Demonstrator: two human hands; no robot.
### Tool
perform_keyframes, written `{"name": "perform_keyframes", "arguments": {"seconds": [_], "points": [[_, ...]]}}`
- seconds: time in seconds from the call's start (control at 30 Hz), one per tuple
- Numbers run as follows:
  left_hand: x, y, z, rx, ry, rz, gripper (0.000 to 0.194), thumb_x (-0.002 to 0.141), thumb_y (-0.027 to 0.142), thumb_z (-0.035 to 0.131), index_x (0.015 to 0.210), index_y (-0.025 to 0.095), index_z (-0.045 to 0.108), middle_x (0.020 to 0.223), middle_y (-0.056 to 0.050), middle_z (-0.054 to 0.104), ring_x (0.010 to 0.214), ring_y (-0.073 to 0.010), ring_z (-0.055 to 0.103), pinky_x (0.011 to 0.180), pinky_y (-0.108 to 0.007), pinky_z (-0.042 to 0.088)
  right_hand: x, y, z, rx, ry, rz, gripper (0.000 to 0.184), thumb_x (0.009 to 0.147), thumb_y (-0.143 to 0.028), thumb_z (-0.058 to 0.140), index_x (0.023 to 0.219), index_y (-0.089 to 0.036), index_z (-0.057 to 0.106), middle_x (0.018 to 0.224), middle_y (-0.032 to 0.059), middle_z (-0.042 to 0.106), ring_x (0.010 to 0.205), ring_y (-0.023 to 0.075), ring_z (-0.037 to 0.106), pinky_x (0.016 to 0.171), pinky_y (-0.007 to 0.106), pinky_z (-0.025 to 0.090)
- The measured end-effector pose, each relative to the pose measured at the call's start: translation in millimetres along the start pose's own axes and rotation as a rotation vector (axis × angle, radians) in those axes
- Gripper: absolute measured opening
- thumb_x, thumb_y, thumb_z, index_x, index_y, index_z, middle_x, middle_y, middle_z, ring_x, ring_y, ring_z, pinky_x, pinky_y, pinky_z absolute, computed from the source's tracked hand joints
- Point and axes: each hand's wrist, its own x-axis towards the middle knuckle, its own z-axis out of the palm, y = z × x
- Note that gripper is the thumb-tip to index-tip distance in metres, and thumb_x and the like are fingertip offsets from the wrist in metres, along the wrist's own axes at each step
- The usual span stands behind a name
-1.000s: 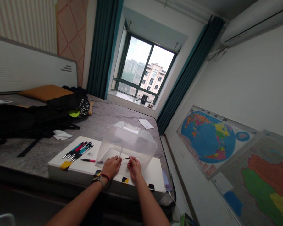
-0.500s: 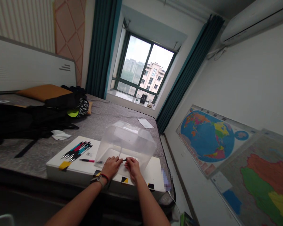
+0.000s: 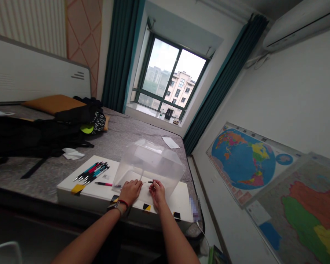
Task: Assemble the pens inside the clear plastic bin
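Note:
My right hand (image 3: 157,192) is closed in a pinch on a small black pen part (image 3: 150,182). To its left, my left hand (image 3: 130,192) has its fingers curled together; a thin pale tip (image 3: 143,182) shows by its fingertips, too small to name. A short gap separates the two hands. Both are at the near side of a translucent plastic bin (image 3: 156,157), which rests on a flat white box (image 3: 99,192). A red and black pen (image 3: 103,183) lies left of my left hand, its far end behind the bin's wall. Several coloured mechanical pencils or pens (image 3: 92,172) lie grouped farther left.
The white box sits on a grey mattress (image 3: 121,135). Black bags (image 3: 44,135), an orange cushion (image 3: 55,103) and a crumpled tissue (image 3: 73,153) are on the left. A white paper (image 3: 170,142) lies behind the bin. Maps (image 3: 243,159) hang on the right wall.
My hands have drawn apart. The black part, earlier between both hands' fingertips, is now at my right fingertips alone. The whole view has shifted slightly.

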Motion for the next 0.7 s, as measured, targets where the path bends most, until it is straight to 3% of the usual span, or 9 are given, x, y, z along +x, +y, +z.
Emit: {"name": "perform_keyframes", "arguments": {"seconds": [0.23,0.43,0.53,0.7], "points": [[0.5,1.5,0.8,0.012,-0.022,-0.059,0.037,0.097,0.034,0.030,0.095,0.019,0.063,0.089,-0.010,0.064,0.084,-0.0215,0.057,0.076,-0.035,0.033,-2.4,1.8,3.1,-0.082,0.044,-0.048,0.038,0.062,-0.025,0.076,0.097,-0.017,0.063,0.081,0.0031,0.067,0.077,0.0176,0.068,0.060,0.024,0.053],[1.8,2.2,-0.7,0.050,-0.024,-0.044,0.039,0.097,0.036,0.027,0.095,0.020,0.063,0.087,-0.009,0.064,0.084,-0.0222,0.058,0.074,-0.035,0.033,2.2,6.9,1.6,-0.125,0.062,-0.093,0.048,0.063,-0.025,0.074,0.110,-0.019,0.064,0.089,0.0027,0.064,0.080,0.0165,0.066,0.063,0.026,0.056],[2.1,3.0,-1.5,0.060,-0.025,-0.040,0.039,0.097,0.037,0.028,0.096,0.020,0.063,0.088,-0.009,0.064,0.084,-0.0224,0.058,0.073,-0.035,0.034,2.8,8.2,1.0,-0.199,0.056,-0.130,0.052,0.065,-0.026,0.072,0.116,-0.019,0.063,0.080,-0.0005,0.062,0.067,0.0118,0.063,0.056,0.023,0.053],[1.5,1.9,1.5,0.039,-0.074,0.048,0.038,0.097,0.039,0.029,0.103,0.022,0.063,0.089,-0.009,0.064,0.084,-0.0211,0.059,0.072,-0.033,0.035,-0.1,8.7,3.7,-0.439,0.005,-0.131,0.042,0.068,-0.037,0.072,0.101,-0.011,0.068,0.060,-0.0017,0.061,0.045,0.0084,0.052,0.042,0.019,0.043]]}}
